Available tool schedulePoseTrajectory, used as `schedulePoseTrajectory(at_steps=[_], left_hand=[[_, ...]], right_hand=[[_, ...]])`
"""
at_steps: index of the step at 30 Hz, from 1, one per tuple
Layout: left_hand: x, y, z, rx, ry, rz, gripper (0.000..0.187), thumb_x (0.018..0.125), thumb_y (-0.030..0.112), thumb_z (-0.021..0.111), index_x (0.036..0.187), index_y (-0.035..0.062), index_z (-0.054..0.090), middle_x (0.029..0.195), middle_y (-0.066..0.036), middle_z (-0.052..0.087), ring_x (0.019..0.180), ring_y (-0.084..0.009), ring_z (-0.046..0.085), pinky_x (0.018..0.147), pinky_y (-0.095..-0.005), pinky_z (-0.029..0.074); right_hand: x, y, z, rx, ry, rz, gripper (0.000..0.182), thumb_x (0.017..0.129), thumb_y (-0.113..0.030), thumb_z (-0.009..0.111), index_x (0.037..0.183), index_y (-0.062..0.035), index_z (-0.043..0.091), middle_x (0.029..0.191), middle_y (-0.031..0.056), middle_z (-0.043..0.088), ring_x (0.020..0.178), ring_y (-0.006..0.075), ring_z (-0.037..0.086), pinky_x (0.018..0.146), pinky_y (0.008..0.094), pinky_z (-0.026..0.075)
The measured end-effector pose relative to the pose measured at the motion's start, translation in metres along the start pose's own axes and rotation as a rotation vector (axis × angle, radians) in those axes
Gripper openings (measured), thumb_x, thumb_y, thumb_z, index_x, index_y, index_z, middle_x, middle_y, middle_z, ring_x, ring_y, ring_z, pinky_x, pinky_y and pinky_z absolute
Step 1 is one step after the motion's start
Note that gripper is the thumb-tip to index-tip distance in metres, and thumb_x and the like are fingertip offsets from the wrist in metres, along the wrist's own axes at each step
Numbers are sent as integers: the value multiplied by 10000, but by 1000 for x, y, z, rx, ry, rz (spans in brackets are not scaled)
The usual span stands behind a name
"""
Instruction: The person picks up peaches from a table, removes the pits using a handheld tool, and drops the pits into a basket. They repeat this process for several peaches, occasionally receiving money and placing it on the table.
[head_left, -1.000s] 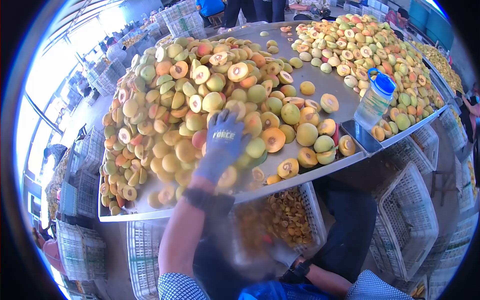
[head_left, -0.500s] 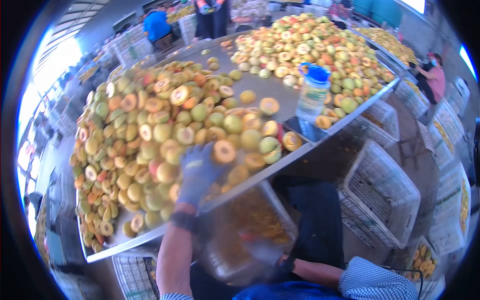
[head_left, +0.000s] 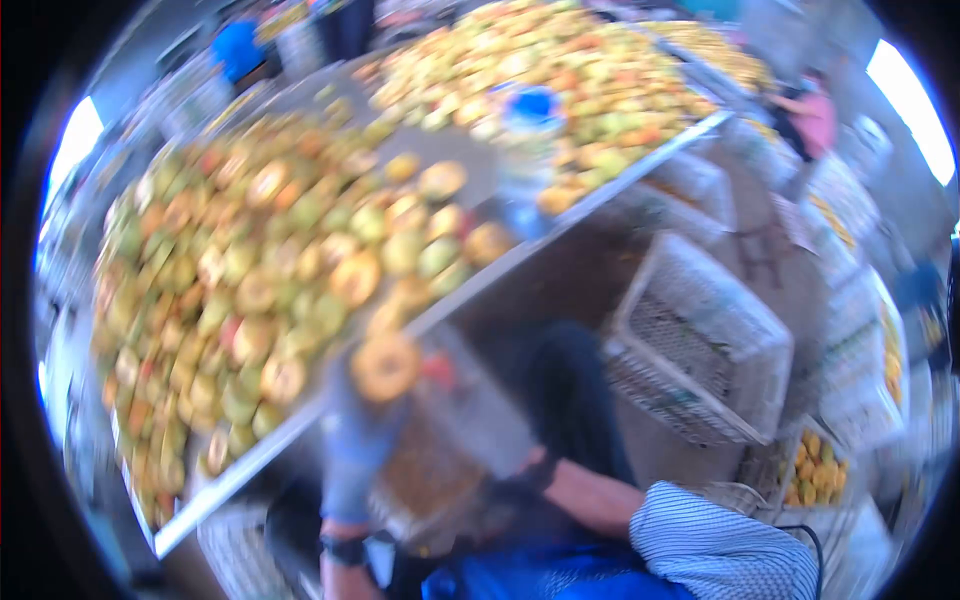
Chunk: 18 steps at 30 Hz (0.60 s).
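Note:
My left hand [head_left: 360,425], in a grey-blue glove, grips a peach half [head_left: 385,366] by its side, at the near edge of the metal table [head_left: 240,466]. Its cut face with the round centre is turned up. Close to its right comes my right hand [head_left: 480,420], gloved and smeared by motion, with a small red object [head_left: 437,369] at its fingertips. What that object is I cannot make out. A large heap of halved peaches [head_left: 250,255] covers the table beyond my hands. Below them, a crate [head_left: 425,480] holds orange-brown bits.
A clear water jug with a blue lid [head_left: 530,150] stands at the table edge, before a second fruit heap [head_left: 560,60]. A white plastic crate [head_left: 700,335] sits on the floor to the right, near a crate of fruit [head_left: 815,470]. A person in pink [head_left: 812,118] sits farther off.
My left hand has come back from the heap to the table edge with a peach half. My right hand has risen to meet it. The view has shifted, so the table appears farther left.

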<state>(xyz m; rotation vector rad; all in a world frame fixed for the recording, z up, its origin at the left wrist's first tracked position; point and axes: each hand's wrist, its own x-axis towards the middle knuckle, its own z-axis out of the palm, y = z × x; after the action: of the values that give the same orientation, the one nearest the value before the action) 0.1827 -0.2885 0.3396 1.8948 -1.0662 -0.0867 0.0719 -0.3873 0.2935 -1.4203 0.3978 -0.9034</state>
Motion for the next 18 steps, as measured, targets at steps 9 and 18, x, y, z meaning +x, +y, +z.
schedulePoseTrajectory(at_steps=[9,18], left_hand=[[-76,-21,27,-834,336,-583,349,997,275,441,1253,38,454,1185,-45,518,1034,-128,539,889,-298,466],[-82,-32,25,-897,319,-465,388,1004,324,391,1209,19,516,1085,-94,555,1006,-139,543,910,-294,444]], right_hand=[[-39,-6,7,-380,-255,289,365,884,-293,579,1125,-21,539,917,250,632,874,410,628,743,455,472],[-63,-10,20,-538,-493,340,361,894,-365,557,1035,-34,526,887,274,618,881,472,588,723,519,459]])
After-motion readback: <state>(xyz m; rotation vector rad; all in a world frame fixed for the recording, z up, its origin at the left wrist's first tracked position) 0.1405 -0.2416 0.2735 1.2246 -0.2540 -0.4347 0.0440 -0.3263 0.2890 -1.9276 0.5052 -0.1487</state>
